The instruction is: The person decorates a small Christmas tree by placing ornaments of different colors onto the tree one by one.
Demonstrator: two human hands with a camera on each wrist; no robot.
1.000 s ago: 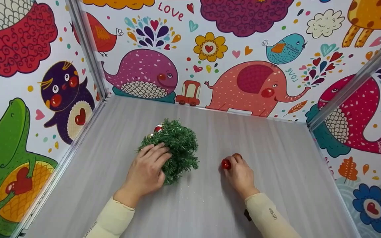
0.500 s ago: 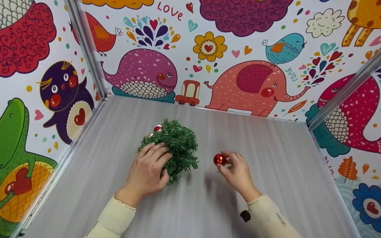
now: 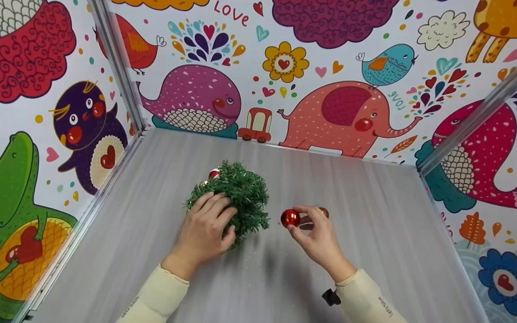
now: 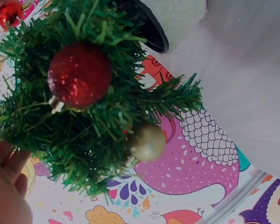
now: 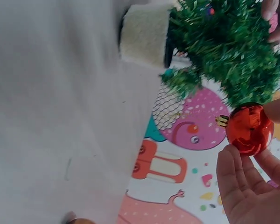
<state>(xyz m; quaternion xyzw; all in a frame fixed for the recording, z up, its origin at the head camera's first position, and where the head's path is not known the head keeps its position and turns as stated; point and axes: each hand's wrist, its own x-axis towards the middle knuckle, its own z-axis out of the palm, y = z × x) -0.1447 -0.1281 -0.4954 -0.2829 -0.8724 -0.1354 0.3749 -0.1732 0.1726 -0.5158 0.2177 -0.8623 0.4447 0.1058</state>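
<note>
A small artificial Christmas tree stands on the table in front of me; its white pot shows in the right wrist view. My left hand holds the tree's near left side, fingers bent over the branches. A glittery red ball and a matte gold ball hang among its branches in the left wrist view. To the right of the tree, my right hand pinches a shiny red Christmas ball between thumb and fingers. That ball's gold cap points towards the tree's side.
A brownish-orange ball sits on the table behind my right hand, partly hidden by it. The grey tabletop is bounded by walls printed with cartoon animals, joined by metal corner rails.
My right hand has lifted the shiny red ball off the table and carried it left towards the tree. The brownish ball stays behind. The left hand has barely shifted on the tree.
</note>
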